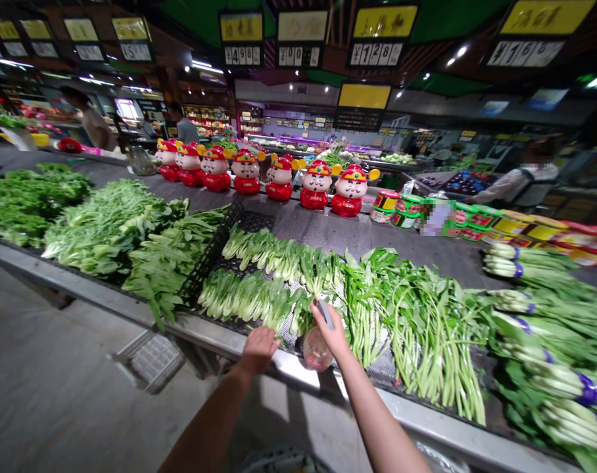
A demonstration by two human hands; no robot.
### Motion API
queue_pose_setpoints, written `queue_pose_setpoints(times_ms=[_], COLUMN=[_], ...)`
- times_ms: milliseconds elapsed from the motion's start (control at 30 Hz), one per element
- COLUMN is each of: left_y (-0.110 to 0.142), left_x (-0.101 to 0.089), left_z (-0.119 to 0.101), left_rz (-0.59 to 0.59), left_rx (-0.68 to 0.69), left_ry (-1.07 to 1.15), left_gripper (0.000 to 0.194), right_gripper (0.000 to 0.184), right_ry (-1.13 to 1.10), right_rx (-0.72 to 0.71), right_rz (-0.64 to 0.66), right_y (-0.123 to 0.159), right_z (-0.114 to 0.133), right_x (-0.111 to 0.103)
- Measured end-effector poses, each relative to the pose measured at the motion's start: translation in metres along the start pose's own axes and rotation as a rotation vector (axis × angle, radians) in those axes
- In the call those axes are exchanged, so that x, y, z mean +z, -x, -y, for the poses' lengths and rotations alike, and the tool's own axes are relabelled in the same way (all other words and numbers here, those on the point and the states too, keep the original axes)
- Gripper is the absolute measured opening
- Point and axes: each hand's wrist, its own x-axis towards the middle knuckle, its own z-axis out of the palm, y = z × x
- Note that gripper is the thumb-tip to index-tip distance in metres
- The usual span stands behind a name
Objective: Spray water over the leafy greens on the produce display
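Head view: the right hand grips a clear spray bottle at lower middle, over the steel rim. The left hand is loosely curled, seemingly empty. Two rows of bok choy already lie on a black crate; seven red figurines stand beyond.

Bright overhead lamps, fisheye-warped edges

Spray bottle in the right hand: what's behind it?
Bok choy on a black mesh crate lies behind the spray bottle. The right hand covers the bottle's top, and the bottle blocks the crate directly behind it.
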Motion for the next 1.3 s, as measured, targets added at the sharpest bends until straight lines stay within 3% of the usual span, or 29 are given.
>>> queue_pose_setpoints(times_ms=[133, 367, 567, 700, 967, 1100, 1300], left_y=[0.0, 0.0, 0.001, 0.001, -0.004, -0.012, -0.019], left_x=[-0.002, -0.006, -0.005, -0.003, -0.007, -0.022, -0.036], left_z=[-0.001, -0.003, -0.002, -0.002, 0.005, 0.021, 0.06], left_rz=[0.041, 0.05, 0.014, -0.026, -0.063, -0.001, 0.078], left_rx=[-0.022, -0.02, -0.011, 0.006, 0.049, 0.037, -0.047], left_ry=[0.004, 0.008, 0.009, 0.016, 0.037, 0.042, 0.013], left_gripper=[0.032, 0.034, 0.033, 0.031, 0.028, 0.029, 0.029], right_gripper=[0.041, 0.058, 0.046, 0.044, 0.047, 0.046, 0.044], right_ry=[-0.01, -0.053, 0.065, 0.22, 0.477, 0.511, 0.4], right_rx=[-0.016, -0.028, 0.001, 0.013, 0.048, 0.069, 0.122], right_rz=[0.012, 0.109, 0.001, 0.006, 0.112, 0.157, 0.161], right_y=[-0.002, 0.004, 0.001, -0.005, -0.017, -0.017, -0.011], right_z=[-0.008, -0.021, -0.021, -0.006, 0.052, 0.068, 0.072], right_x=[-0.001, 0.001, 0.013, 0.017, 0.014, 0.014, 0.02])
